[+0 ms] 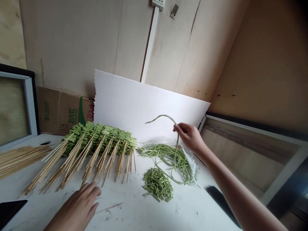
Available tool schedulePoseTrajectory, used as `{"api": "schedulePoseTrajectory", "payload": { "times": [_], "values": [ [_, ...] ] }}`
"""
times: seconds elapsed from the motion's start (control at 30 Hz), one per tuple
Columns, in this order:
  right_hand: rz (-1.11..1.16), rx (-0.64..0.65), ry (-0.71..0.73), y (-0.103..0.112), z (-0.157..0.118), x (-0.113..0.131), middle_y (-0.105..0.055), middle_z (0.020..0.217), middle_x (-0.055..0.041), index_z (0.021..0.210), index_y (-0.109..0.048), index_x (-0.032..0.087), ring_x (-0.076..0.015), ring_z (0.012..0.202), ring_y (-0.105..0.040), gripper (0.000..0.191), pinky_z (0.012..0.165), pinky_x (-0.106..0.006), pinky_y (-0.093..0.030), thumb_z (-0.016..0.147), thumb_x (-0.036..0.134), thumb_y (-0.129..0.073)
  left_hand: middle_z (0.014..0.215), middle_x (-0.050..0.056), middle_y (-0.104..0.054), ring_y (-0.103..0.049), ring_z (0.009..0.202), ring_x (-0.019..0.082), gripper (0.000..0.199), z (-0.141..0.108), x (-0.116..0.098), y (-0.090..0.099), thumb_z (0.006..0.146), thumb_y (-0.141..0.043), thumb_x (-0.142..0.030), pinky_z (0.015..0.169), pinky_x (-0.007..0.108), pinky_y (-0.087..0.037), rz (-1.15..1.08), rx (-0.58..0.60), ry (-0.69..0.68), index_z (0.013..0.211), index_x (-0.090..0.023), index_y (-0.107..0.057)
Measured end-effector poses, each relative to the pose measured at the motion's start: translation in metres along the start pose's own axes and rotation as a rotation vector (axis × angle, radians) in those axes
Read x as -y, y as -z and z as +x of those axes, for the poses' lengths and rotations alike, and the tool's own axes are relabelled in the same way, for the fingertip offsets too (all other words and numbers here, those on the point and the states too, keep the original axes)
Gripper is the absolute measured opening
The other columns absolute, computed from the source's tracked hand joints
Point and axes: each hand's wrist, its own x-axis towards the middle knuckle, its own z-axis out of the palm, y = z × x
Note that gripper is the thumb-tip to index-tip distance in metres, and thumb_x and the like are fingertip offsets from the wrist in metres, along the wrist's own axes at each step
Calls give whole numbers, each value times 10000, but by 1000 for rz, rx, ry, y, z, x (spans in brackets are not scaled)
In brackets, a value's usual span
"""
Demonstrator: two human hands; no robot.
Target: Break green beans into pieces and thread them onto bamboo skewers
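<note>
My right hand (pixel 190 136) is raised over the bag, thumb and fingers pinched around a long green bean (pixel 166 115). One end of that bean arcs away to the left; the other hangs down toward the pile. Low on the white table, my left hand (pixel 80 203) holds nothing visible, its thumb apart from its fingers. Beside its thumb lies a thin wooden skewer (pixel 109 208). Whole long beans (pixel 184 166) spill from a clear plastic bag (pixel 192 163). Short cut bean pieces (pixel 158 186) form a heap in front of them.
Stacked bean skewers (pixel 103 136) sit at the back left, their bare sticks pointing toward me. Loose wooden sticks (pixel 21 157) lie farther left. Behind stand a cardboard box (pixel 60 110) and a white foam board (pixel 134 102). A dark object (pixel 220 200) lies beneath my right forearm.
</note>
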Motion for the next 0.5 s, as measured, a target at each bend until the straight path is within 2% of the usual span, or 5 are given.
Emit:
{"api": "schedulePoseTrajectory", "payload": {
  "times": [0.13, 0.2, 0.37, 0.43, 0.5],
  "values": [
    [174, 251, 31, -23, -52, 42, -679, 760, -44, 875, -740, 185, -130, 601, -533, 395, 542, -259, -384, 1002, 508, -551, 1307, 89, -621, -611, 1191, 294, 364, 6, -68, 64, 981, -565, -376, 1033, 415, -453, 77, -464, -180, 1332, -286, -593],
    [287, 341, 36, -32, -76, 60, -729, 939, -77, 911, -750, 199, -154, 735, -631, 373, 616, -265, -471, 1001, 509, -562, 1377, 109, -580, -568, 1264, 306, 449, 3, -97, 86, 993, -572, -369, 1098, 438, -415, 83, -571, -217, 1427, -267, -518],
    [538, 573, 62, -54, -126, 100, -787, 923, -56, 924, -761, 207, -182, 825, -704, 401, 716, -288, -516, 1009, 535, -548, 1534, 150, -469, -449, 1396, 322, 622, 0, -132, 98, 1035, -538, -384, 1125, 470, -397, 78, -477, -317, 1587, -216, -305],
    [600, 618, 73, -63, -141, 114, -794, 872, -56, 892, -756, 189, -184, 785, -704, 435, 700, -287, -506, 995, 563, -559, 1455, 124, -551, -519, 1301, 322, 401, 2, -135, 95, 1038, -534, -289, 1058, 487, -425, 121, -409, -378, 1436, -242, -519],
    [608, 607, 82, -70, -151, 124, -791, 837, -60, 869, -755, 175, -180, 740, -687, 459, 675, -283, -492, 985, 576, -565, 1204, 91, -679, -608, 1106, 285, 223, 3, -135, 92, 1020, -495, -146, 934, 437, -468, 130, -320, -421, 1087, -221, -694]
  ]
}}
